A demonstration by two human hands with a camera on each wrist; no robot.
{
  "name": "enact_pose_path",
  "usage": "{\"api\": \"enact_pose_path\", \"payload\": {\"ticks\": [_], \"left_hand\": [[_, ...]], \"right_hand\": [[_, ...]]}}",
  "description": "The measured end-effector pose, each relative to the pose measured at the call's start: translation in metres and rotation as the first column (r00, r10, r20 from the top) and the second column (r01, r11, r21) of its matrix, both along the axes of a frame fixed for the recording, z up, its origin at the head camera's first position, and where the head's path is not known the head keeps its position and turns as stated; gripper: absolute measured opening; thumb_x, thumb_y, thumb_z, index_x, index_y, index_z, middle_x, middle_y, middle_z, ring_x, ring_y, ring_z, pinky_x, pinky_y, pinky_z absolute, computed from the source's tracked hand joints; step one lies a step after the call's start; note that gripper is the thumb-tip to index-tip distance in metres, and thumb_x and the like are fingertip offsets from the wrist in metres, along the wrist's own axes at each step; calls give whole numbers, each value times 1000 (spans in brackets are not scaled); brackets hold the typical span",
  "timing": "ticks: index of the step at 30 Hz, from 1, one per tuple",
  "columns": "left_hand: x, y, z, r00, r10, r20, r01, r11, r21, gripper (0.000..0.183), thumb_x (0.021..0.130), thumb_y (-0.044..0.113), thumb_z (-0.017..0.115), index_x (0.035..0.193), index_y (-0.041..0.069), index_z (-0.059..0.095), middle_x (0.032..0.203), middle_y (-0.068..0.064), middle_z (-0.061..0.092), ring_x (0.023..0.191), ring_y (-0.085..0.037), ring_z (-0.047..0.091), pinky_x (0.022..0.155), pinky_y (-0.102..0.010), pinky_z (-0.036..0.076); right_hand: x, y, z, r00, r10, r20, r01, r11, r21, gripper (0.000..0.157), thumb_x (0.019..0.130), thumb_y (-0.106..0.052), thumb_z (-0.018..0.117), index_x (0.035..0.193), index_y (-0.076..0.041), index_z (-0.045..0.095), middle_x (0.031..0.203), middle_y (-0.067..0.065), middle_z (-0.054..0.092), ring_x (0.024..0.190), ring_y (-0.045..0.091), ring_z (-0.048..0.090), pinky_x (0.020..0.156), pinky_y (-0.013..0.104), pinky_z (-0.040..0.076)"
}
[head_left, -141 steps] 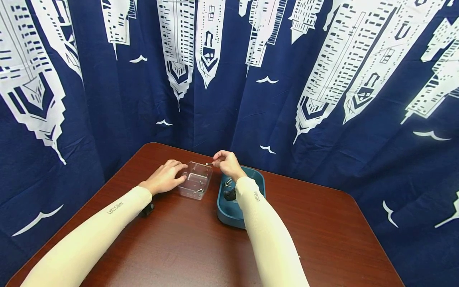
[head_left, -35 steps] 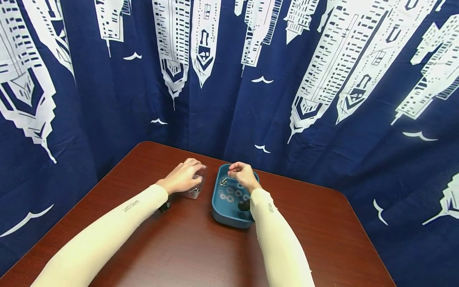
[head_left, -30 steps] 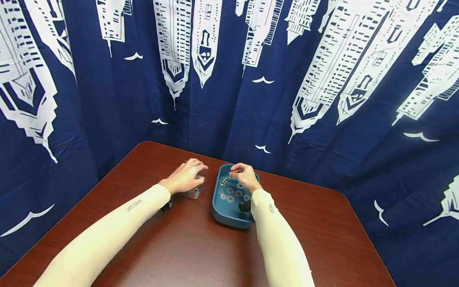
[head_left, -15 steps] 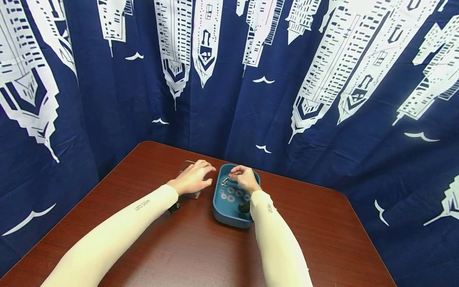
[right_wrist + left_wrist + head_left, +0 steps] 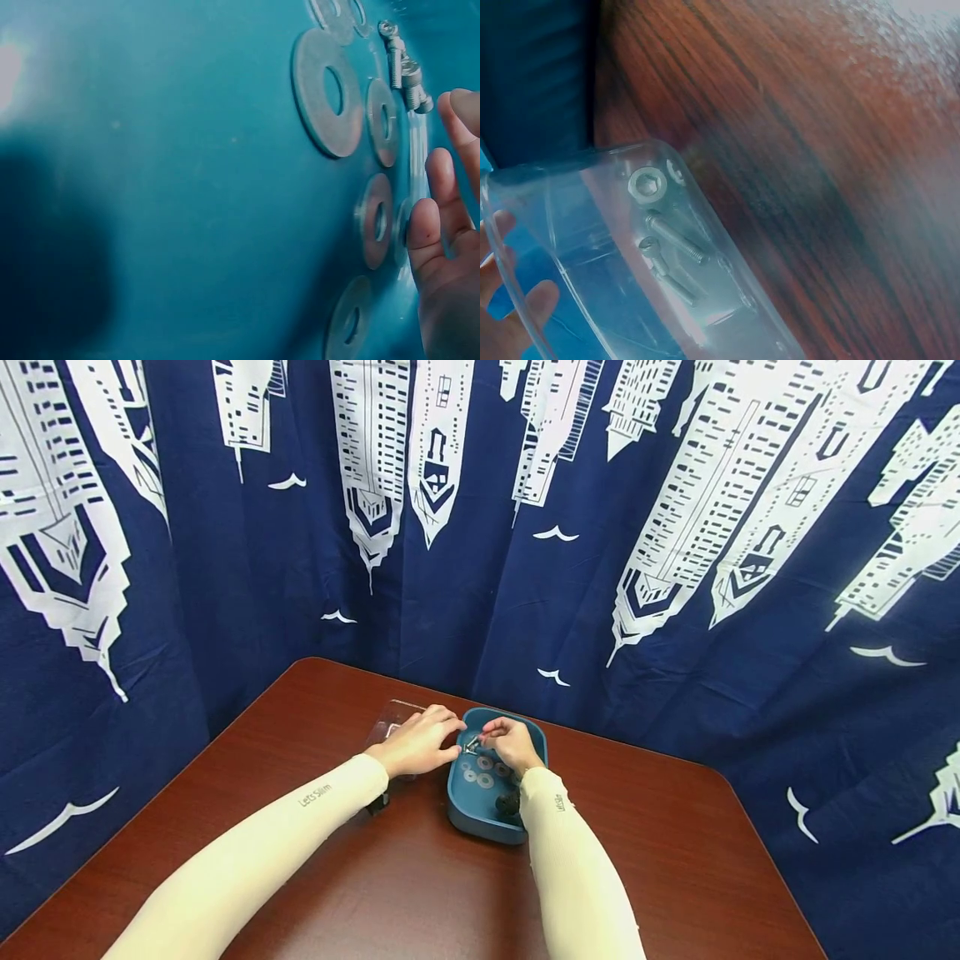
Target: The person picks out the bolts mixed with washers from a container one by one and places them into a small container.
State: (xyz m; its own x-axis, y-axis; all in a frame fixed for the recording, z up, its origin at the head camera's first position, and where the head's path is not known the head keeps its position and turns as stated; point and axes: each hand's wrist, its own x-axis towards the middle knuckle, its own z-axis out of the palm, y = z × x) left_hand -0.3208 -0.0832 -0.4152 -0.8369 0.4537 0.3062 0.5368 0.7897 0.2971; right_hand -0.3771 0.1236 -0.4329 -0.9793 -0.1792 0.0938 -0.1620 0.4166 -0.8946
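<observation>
Since the blue bin point(image 5: 486, 828) presumably needs steadying, my left hand point(image 5: 420, 745) lies relaxed at its edge; I can't tell whether my right hand point(image 5: 512, 743), by the screws point(image 5: 410, 73) inside, grips any

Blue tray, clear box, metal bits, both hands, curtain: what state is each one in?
Blue tray, uncovered, holding bolts and washers.
Clear plastic box, uncovered, bolts inside.
Bolts in the box, lying loose.
Bolts in the tray, bunched together.
Flat washers, spread over the tray floor.
Left hand, relaxed, by the tray's rim.
Right hand, over the tray, fingers bent, grip unclear.
Navy skyline curtain, hanging, print upside down.
</observation>
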Motion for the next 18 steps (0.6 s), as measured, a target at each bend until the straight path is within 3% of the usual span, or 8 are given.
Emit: {"api": "enact_pose_path", "payload": {"ticks": [5, 18], "left_hand": [[-1, 2, 0, 1000, 5, 0, -5, 1000, -20, 45, 96, 35, 66, 136, 14, 63, 137, -5, 59, 135, -24, 45, 108, -49, 41], [-3, 5, -3, 1000, 9, -1, -9, 999, -46, 45, 96, 37, 64, 134, 13, 65, 136, -9, 59, 134, -27, 45, 107, -49, 42]], "right_hand": [[-7, 0, -7, 999, -33, 5, 33, 999, -14, 19, 83, 12, 65, 100, 5, 67, 97, 25, 74, 86, 24, 72, 75, 25, 52], [-8, -5, -15, 1000, -26, 11, 26, 999, -20, 22, 82, 14, 63, 102, 8, 66, 98, 26, 73, 82, 20, 71, 77, 26, 53]]}}
